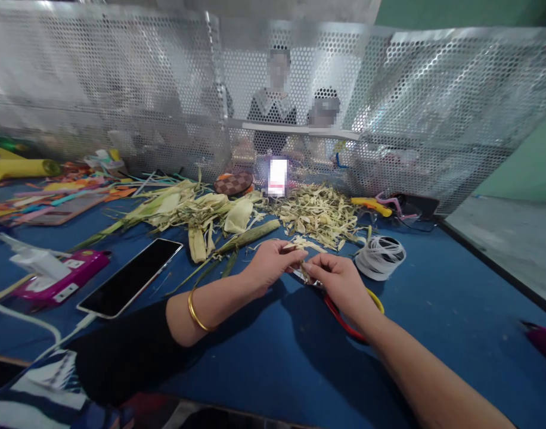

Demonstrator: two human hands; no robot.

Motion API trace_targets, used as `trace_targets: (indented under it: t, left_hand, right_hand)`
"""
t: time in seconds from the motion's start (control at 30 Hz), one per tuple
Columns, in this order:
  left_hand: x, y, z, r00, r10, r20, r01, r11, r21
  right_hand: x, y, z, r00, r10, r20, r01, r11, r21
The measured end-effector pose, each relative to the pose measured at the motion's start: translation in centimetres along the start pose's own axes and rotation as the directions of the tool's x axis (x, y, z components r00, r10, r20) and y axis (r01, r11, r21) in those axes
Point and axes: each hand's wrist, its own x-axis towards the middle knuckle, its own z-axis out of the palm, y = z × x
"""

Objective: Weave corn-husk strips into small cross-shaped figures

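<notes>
My left hand [269, 263] is closed, with thumb and fingers pinching a thin strip of pale dried corn husk [305, 271]. Close against it, my right hand [340, 281] also pinches the strip between thumb and forefinger. The strip's ends are partly hidden by my fingers. Under my right hand lie scissors with red and yellow handles [344, 320], their blades partly covered. Just beyond my hands is a heap of shredded corn husk [320, 213]. Larger husk leaves [239, 215] and a green stalk [259, 232] lie left of that heap.
A spool of white cord [380, 257] stands to the right. On the left are a phone [132, 277] on a cable, a magenta power strip [67, 279] and colourful paper strips [76, 190]. A perforated metal screen [166, 89] borders the back, with people behind it.
</notes>
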Motion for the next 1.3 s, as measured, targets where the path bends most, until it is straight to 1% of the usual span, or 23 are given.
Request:
trace_targets:
  t: [0.07, 0.13, 0.23, 0.37, 0.47, 0.67, 0.8, 0.9, 1.0, 1.13, 1.3]
  left_hand:
    - [-0.04, 0.22, -0.1, 1.0, 0.013, 0.0, -0.013, 1.0, 0.026]
    - [-0.07, 0.43, -0.19, 1.0, 0.01, -0.011, -0.01, 0.999, 0.032]
    - [-0.04, 0.51, -0.26, 0.999, -0.043, -0.017, 0.044, 0.999, 0.008]
    - [0.06, 0.14, -0.22, 0.992, -0.121, -0.026, 0.12, 0.992, -0.038]
    - [0.1, -0.08, -0.16, 0.989, -0.143, -0.023, 0.142, 0.989, -0.029]
    - [0.09, 0.13, -0.25, 0.99, -0.141, 0.008, 0.141, 0.99, 0.007]
    - [0.11, 0.2, -0.38, 0.993, -0.109, 0.052, 0.109, 0.994, 0.003]
    - [0.17, 0.19, -0.48, 0.991, -0.104, 0.08, 0.104, 0.995, 0.0]
    - [0.28, 0.1, -0.56, 0.992, -0.099, 0.079, 0.1, 0.995, -0.001]
    - [0.39, -0.1, -0.65, 0.994, -0.073, 0.085, 0.071, 0.997, 0.026]
    - [0.38, -0.01, -0.74, 0.994, -0.082, 0.067, 0.08, 0.996, 0.028]
  right_hand:
    - [0.13, 0.15, -0.23, 1.0, -0.001, 0.011, 0.001, 1.0, -0.007]
    - [0.27, 0.33, -0.42, 1.0, -0.021, -0.008, 0.021, 0.998, -0.06]
    - [0.44, 0.49, -0.48, 0.998, -0.041, -0.042, 0.036, 0.993, -0.116]
    - [0.39, 0.39, -0.15, 1.0, 0.03, -0.001, -0.03, 0.999, -0.035]
    - [0.24, 0.3, 0.03, 0.998, 0.054, 0.032, -0.054, 0.999, 0.008]
    - [0.27, 0.14, -0.23, 0.996, 0.038, 0.077, -0.049, 0.989, 0.141]
    - [0.43, 0.32, -0.15, 0.986, 0.091, 0.139, -0.115, 0.977, 0.182]
    - [0.52, 0.55, -0.12, 0.982, 0.12, 0.148, -0.151, 0.964, 0.217]
    - [0.62, 0.77, -0.25, 0.985, 0.109, 0.135, -0.134, 0.973, 0.187]
    - [0.73, 1.02, -0.3, 0.993, 0.067, 0.092, -0.074, 0.994, 0.076]
    - [0.56, 0.88, -0.24, 0.994, 0.001, 0.108, -0.001, 1.0, -0.001]
